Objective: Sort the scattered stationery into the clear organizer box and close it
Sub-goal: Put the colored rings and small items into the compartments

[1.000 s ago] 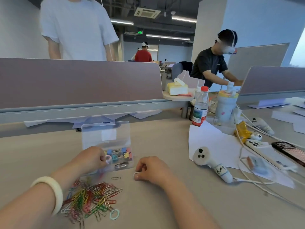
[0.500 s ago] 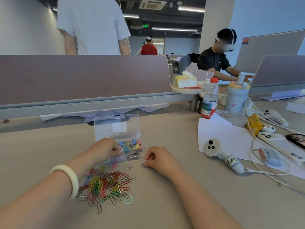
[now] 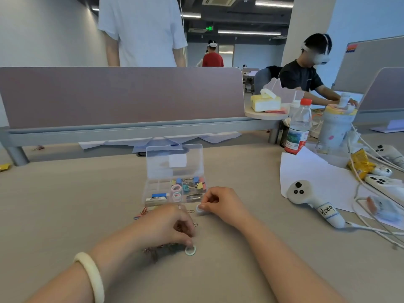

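The clear organizer box [image 3: 150, 189] stands open on the desk, lid upright, with coloured binder clips, pink tape rings and an eraser inside. My right hand [image 3: 223, 204] pinches a small white tape ring [image 3: 200, 209] just in front of the box's right corner. My left hand [image 3: 168, 226] lies over the pile of coloured paper clips [image 3: 156, 251] and hides most of it. Its fingertips touch a pale green tape ring [image 3: 190, 250] on the desk. A few loose paper clips [image 3: 141, 214] lie to the left of that hand.
A white controller [image 3: 312, 203] with a label lies to the right on sheets of paper [image 3: 310, 169]. Cables, phones, a water bottle [image 3: 298, 125] and a tumbler crowd the right side. A grey partition [image 3: 122, 97] closes the back; people stand and sit behind it.
My left hand has left the box and come down over the paper clips to the green ring. My right hand has stayed by the box with the white ring.
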Available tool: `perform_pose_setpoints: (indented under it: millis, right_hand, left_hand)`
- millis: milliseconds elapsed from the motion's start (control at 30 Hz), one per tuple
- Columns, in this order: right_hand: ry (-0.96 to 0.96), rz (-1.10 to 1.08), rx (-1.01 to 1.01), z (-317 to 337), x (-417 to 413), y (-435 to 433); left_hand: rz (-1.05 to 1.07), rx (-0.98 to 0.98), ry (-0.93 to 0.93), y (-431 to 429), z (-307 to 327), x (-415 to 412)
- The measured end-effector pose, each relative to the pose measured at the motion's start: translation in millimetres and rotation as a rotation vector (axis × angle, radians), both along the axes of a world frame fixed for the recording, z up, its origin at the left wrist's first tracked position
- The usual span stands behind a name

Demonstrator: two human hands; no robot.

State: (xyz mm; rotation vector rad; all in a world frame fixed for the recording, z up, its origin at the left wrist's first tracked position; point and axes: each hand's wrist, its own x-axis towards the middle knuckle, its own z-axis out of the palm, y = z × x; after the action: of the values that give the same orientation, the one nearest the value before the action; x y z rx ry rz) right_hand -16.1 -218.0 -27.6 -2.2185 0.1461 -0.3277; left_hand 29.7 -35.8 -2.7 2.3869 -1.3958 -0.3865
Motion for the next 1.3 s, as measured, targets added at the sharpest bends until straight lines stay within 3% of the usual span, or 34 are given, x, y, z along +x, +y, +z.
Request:
perform_pose_setpoints:
  millis: [367,567,700,833,1133,1300]
  right_hand:
    - [-0.001,0.028,0.021,-1,1,6]
    - [-0.016,0.052,0.051,2,1,4]
    - [-0.015,0.057,0.076,0,2,3]
    - [-0.010,0.067,0.093,1,2,4]
    - [-0.018,0.042,0.135,0,3,-4]
    - [-0.017,0.024,0.191,0,2,-11]
  left_hand:
    - [0.017,-0.061,-0.208,1,-14,-25]
    - [0.044,0.097,-0.313,-12,-8,-31]
    - [0.112,0.232,-0.213,-22,0,-33]
    - [0.219,0.213,-0.083,-25,1,-35]
    - [0.218,0.363,-0.245,-36,8,-43]
    - [0.242,0.402,-0.187,-38,12,-44]
